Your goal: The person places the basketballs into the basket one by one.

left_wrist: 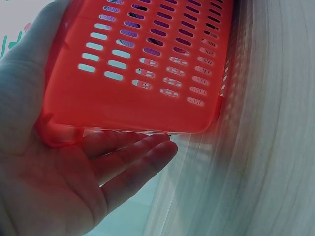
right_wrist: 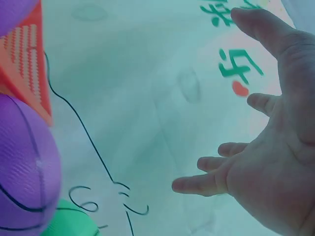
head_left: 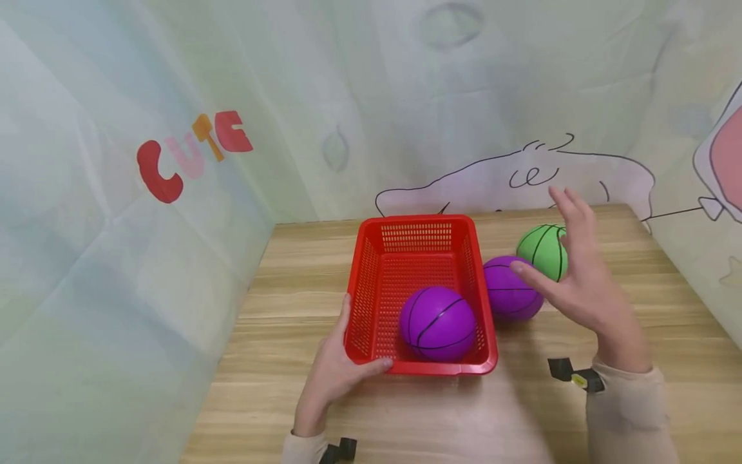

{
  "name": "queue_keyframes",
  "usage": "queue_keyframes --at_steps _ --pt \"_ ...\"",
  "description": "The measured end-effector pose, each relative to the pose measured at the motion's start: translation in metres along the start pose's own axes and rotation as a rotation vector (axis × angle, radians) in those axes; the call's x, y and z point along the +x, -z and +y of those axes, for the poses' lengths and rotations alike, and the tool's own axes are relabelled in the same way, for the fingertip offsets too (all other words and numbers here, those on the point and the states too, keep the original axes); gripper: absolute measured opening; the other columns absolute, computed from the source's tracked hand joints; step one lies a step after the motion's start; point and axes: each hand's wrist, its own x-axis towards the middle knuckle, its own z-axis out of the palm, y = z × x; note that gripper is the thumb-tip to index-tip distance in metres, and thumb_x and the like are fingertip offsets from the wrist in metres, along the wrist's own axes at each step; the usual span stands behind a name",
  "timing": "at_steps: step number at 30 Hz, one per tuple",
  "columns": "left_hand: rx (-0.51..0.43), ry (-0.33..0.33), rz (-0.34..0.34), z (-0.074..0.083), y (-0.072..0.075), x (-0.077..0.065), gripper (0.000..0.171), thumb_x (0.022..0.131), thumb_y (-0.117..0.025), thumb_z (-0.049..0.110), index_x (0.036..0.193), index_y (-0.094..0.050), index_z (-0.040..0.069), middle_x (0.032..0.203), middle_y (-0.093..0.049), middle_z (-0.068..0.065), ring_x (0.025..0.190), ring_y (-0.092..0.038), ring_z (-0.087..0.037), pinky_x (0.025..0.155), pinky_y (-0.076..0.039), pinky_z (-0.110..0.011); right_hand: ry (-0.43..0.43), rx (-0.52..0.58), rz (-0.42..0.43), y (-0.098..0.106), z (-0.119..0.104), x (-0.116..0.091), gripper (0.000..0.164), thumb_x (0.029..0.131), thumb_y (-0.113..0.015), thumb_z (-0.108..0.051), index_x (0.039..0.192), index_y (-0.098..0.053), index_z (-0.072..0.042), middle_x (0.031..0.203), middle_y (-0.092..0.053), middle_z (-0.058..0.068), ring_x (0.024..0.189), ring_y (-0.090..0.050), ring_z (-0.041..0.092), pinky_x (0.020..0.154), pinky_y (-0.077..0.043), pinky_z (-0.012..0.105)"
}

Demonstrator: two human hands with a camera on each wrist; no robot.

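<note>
A red plastic basket [head_left: 417, 270] with slotted walls stands on the table, one purple ball [head_left: 438, 323] with black lines lying in its near right part. My left hand [head_left: 336, 367] grips the basket's near left corner, thumb over the front rim and fingers along the outer side. In the left wrist view the fingers [left_wrist: 135, 174] lie against the basket wall [left_wrist: 128, 103]. Right of the basket sits a second purple ball [head_left: 510, 299], with a green ball [head_left: 538, 248] just behind. My right hand [head_left: 585, 283] hovers above these two balls, fingers spread, holding nothing.
The wood-grain table [head_left: 278, 322] meets a printed cloth backdrop [head_left: 324, 116] at the back and on both sides. Red letters [head_left: 158, 173] and a line drawing are printed on the cloth. Dark straps [head_left: 580, 377] sit at both wrists.
</note>
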Motion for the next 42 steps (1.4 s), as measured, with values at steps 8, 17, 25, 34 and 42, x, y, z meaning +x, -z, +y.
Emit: queue_keyframes --at_steps 8,17,25,34,42 --pt "0.014 0.001 0.005 0.000 -0.001 0.000 0.142 0.076 -0.105 0.033 0.180 -0.009 0.041 0.161 -0.060 -0.008 0.129 -0.068 -0.034 0.102 -0.064 -0.048 -0.167 0.039 0.113 0.022 0.019 0.006 0.116 0.093 -0.085 -0.010 0.179 -0.012 -0.037 0.184 -0.009 0.006 0.170 -0.012 0.039 0.131 -0.014 0.078" --pt "0.015 -0.002 0.003 -0.001 0.000 0.000 0.141 0.076 -0.106 0.034 0.180 -0.010 0.042 0.162 -0.060 -0.007 0.131 -0.068 -0.033 0.102 -0.064 -0.045 -0.367 0.011 0.104 0.030 0.057 0.011 0.102 0.106 -0.074 -0.033 0.179 -0.003 -0.043 0.184 -0.004 0.018 0.168 -0.013 0.050 0.126 -0.022 0.083" --pt "0.016 0.011 0.012 0.000 0.000 -0.001 0.140 0.076 -0.105 0.031 0.179 -0.011 0.043 0.163 -0.059 -0.007 0.131 -0.067 -0.033 0.103 -0.063 -0.047 -0.452 0.003 0.062 0.027 0.097 0.013 0.100 0.108 -0.068 -0.045 0.180 0.000 -0.040 0.187 0.004 0.011 0.170 -0.001 0.049 0.129 -0.008 0.082" --pt "0.009 -0.021 0.006 -0.002 0.001 0.001 0.143 0.075 -0.106 0.039 0.180 -0.010 0.039 0.168 -0.054 -0.008 0.135 -0.066 -0.033 0.109 -0.059 -0.051 -0.535 -0.017 0.007 0.022 0.132 0.013 0.103 0.110 -0.064 -0.052 0.181 0.003 -0.020 0.186 0.010 0.019 0.169 0.010 0.051 0.128 0.000 0.083" --pt "0.008 -0.011 0.009 -0.003 0.001 0.000 0.140 0.078 -0.105 0.031 0.180 -0.010 0.039 0.170 -0.052 -0.008 0.135 -0.065 -0.034 0.107 -0.061 -0.049 -0.650 -0.003 -0.046 0.007 0.156 0.004 0.115 0.105 -0.070 -0.059 0.180 0.006 -0.018 0.181 0.001 0.035 0.162 -0.014 0.064 0.121 -0.026 0.086"
